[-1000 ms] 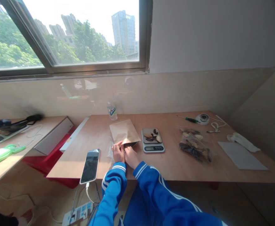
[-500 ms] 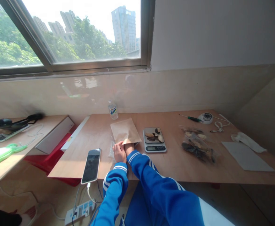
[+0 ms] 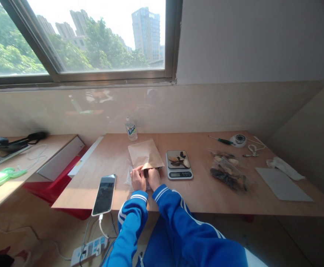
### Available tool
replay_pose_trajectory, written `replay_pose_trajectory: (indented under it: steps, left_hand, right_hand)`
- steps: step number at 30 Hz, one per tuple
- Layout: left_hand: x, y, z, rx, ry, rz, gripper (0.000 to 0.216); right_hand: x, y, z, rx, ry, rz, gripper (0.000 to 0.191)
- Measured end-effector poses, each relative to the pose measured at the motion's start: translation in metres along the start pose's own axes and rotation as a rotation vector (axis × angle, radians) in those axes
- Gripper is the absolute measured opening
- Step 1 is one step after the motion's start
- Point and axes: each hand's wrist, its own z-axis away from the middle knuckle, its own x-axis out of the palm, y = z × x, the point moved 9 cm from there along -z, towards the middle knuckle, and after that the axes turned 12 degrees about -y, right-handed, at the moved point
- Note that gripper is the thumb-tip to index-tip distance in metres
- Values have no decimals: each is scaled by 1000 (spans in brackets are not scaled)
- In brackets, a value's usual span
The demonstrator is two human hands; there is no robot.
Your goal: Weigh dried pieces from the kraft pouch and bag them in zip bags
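A brown kraft paper bag [image 3: 145, 151] lies on the table with its mouth toward me. My left hand [image 3: 138, 179] is closed on the near left edge of the mouth. At the right side of the opening is my right hand [image 3: 153, 179], its fingertips hidden by the bag. A small dark patch shows between the hands, too unclear to name. Clear plastic [image 3: 129, 176] sticks out beside the bag's left edge. Right of the bag stands a kitchen scale [image 3: 180, 174], with several dried pieces [image 3: 179, 161], brown, dark and pale, on its plate.
A phone [image 3: 104, 194] on a charging cable lies at the left front edge. Behind the bag stands a plastic bottle [image 3: 132, 130]. To the right are a clear bag of dried pieces [image 3: 227, 172], a screwdriver [image 3: 225, 141], a white camera [image 3: 239, 140] and a grey sheet [image 3: 284, 185].
My right hand has drawn partly back out of the bag's mouth, so more of it shows. My left hand stays at the bag's edge. The view has shifted slightly.
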Motion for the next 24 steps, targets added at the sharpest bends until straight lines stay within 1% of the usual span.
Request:
replay_pose_trajectory:
  steps: [1,3,6,9,12,13,15,17,18,21,24]
  left_hand:
    - [0,0,0,-2,-3,2,23]
    - [0,0,0,-13,-15,6,23]
    - [1,-1,-1,-25,-41,10,23]
    - [1,1,-1,-24,-50,14,24]
    - [0,1,-2,-32,-42,16,25]
    - [-1,1,-2,-35,-38,16,25]
    - [-1,1,-2,-37,-34,18,25]
    - [-1,1,-2,-33,-37,21,24]
    - [-1,1,-2,-30,-39,22,24]
    - [-1,2,-2,-23,-39,24,24]
    - [-2,2,-3,-22,-35,26,24]
  right_hand:
    - [-2,1,6,1,1,-8,16]
    - [-7,2,20,-15,1,-35,22]
    - [-22,0,45,-66,46,-138,23]
    - [-50,2,65,-81,184,-235,14]
    - [-89,6,71,-56,350,-208,12]
    - [-104,8,68,-43,388,-173,14]
    - [-131,13,55,-11,422,-65,18]
    - [-155,22,34,57,421,76,22]
    - [-164,27,21,92,394,142,23]
    - [-177,49,-13,214,249,292,24]
    - [-179,65,-28,276,165,338,14]
